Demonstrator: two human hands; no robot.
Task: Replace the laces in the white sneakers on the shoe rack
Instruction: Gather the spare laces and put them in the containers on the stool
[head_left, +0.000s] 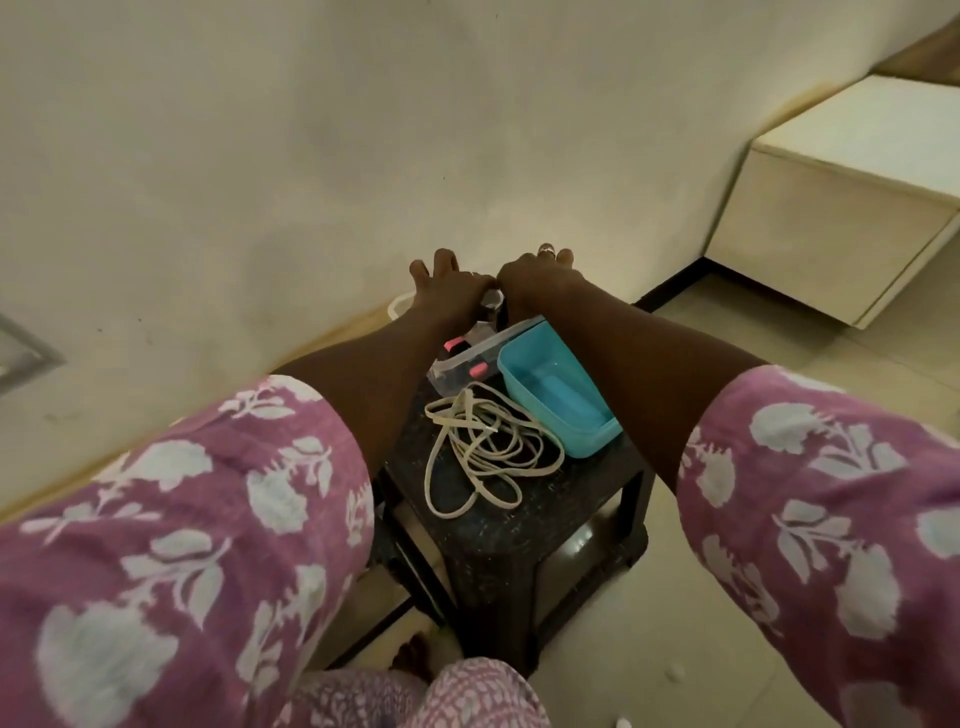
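A: Laces?
B: Cream flat laces (483, 452) in a loose tangled heap mid black speckled table (524, 525), just beside teal tub (556, 400).
A: Hands?
B: Left hand (449, 283) and right hand (535, 273) meet at the far edge over a small dark object (492, 302). Some fingers lifted, grip can't tell.
A: Room?
B: Cream wall (311, 130), tiled floor (701, 597), white cabinet (831, 218) on the right. Clear pink-clipped box (470, 358) behind the tub.

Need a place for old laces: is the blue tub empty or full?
Empty: the blue tub stands lidless on the black stool, and only its bare blue floor shows inside.
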